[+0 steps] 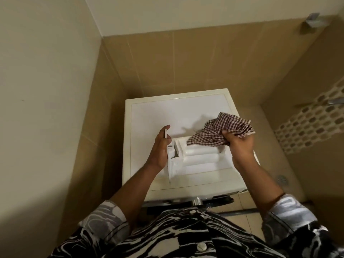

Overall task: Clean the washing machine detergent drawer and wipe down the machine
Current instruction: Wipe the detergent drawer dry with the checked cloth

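Observation:
The white detergent drawer (197, 157) is out of its slot and held above the white washing machine top (154, 116). My left hand (159, 148) grips the drawer by its front panel end, thumb up along the panel. My right hand (240, 146) holds a bunched brown-and-white checked cloth (219, 131), which lies over the drawer's far right end. The drawer's ribbed underside or compartments face up; its inside is not clear from here.
The machine stands in a tight corner with beige tiled walls (186, 58) behind and to the left. A mosaic tile strip (312, 125) runs along the right wall. A floor drain (282, 178) sits to the right of the machine. A metal fitting (312, 20) is high on the right wall.

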